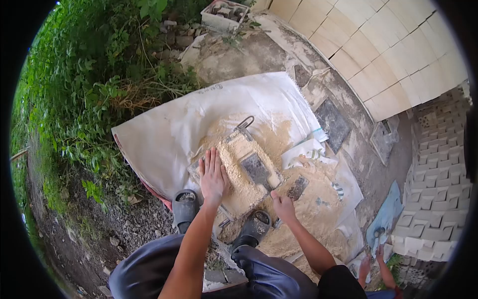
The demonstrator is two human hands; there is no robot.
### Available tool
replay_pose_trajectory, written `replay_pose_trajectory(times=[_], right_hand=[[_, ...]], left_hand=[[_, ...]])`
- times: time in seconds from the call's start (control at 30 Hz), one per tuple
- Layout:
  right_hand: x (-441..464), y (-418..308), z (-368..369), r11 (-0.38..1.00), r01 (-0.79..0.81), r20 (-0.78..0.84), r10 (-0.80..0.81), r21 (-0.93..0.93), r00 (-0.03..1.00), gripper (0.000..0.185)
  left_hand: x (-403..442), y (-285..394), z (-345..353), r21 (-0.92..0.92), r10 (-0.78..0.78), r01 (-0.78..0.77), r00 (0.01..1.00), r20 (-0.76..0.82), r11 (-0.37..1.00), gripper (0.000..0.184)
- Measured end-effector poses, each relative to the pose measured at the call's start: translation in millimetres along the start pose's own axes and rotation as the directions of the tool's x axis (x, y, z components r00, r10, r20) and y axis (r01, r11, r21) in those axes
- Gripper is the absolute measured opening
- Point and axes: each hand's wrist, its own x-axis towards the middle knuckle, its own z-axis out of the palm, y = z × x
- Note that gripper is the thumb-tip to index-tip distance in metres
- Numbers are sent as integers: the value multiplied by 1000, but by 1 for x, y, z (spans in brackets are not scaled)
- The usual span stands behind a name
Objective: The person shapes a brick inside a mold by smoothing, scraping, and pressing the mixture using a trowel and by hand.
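A rectangular mould frame with a metal loop handle at its far end lies on a white woven sack sheet. Pale, damp-looking sandy material fills and covers much of it. My left hand presses flat on this material, fingers stretched and together. My right hand is closed round the handle of a flat trowel, whose dark rectangular blade rests on the frame's right side. Its grip is mostly hidden in my fist. My feet, in dark clogs, stand at the frame's near side.
More loose sandy material spreads over the white sheet. A dark flat slab lies right of it. Pale blocks are stacked at right, near another person's hands. Plants border the left; a white box sits behind.
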Motion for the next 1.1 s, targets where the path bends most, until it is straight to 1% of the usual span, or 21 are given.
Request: replay_pose_trajectory(times=[0.03,0.07,0.13,0.17,0.23,0.27,0.33,0.37,0.43,0.47,0.53,0.57,0.63,0.67,0.73,0.83,0.87,0.93,0.97,1.03,1.1], right_hand=[[4,0,1,978,-55,33,63,-200,997,57],[9,2,1,979,-43,31,50,-199,998,57],[0,2,0,995,-91,-6,91,-46,996,60],[1,1,-2,995,-88,-7,88,-43,996,60],[-7,-24,-13,979,-61,18,59,194,998,70],[-6,-25,-10,978,-74,25,71,192,997,70],[-2,-29,-5,971,11,-42,-1,239,999,74],[1,-24,-3,971,10,-41,0,239,999,74],[12,-14,6,995,-88,142,79,53,987,72],[12,-11,8,995,-77,132,68,61,989,72],[11,-9,12,987,-75,-7,75,-143,997,69],[4,-2,13,986,-88,4,89,-144,996,69],[10,-18,4,992,-123,62,125,-25,990,69],[13,-29,-1,992,-124,67,125,-25,990,69],[17,-58,-11,991,-1,33,-3,136,999,67],[29,-81,-7,995,11,34,-14,99,999,67],[29,-68,1,995,11,33,-15,102,999,67],[40,-46,17,981,21,-6,-23,-191,1000,67],[43,-45,15,982,34,-12,-36,-186,999,67],[34,-65,-3,985,-64,105,82,-161,991,69],[36,-68,-6,996,-33,94,41,-78,995,70]], left_hand=[[3,0,-2,2,7,-7,1000,-15,1000,51],[5,-1,-2,3,6,-6,1000,-11,1000,51],[-3,3,-5,1,2,-2,1000,19,1000,51],[1,3,-5,-8,-8,8,1000,20,1000,51],[0,2,-5,-14,-32,32,999,39,999,51],[0,2,-5,-6,-24,24,999,29,1000,51],[0,2,-3,0,-15,15,1000,18,1000,51],[-1,3,-3,9,-16,16,1000,16,1000,51],[-3,4,-3,18,-6,6,1000,6,1000,51],[-6,3,0,17,-12,12,1000,18,1000,51],[7,2,-3,27,-25,25,1000,6,999,51],[-1,3,-4,18,-23,23,1000,11,1000,51],[4,3,-5,7,-7,7,1000,-4,1000,51],[4,3,-5,-1,-8,8,1000,3,1000,51],[-3,2,-3,-8,-18,19,1000,26,1000,51],[-1,2,-2,34,-2,1,1000,11,999,51],[-2,3,-3,22,-9,9,1000,12,1000,51],[3,5,-5,6,-8,8,1000,-17,1000,51],[2,3,-5,-1,-3,3,1000,-6,1000,51],[-1,4,-6,-8,-3,3,1000,9,1000,51],[1,4,-7,-35,-6,6,1000,14,999,50]])
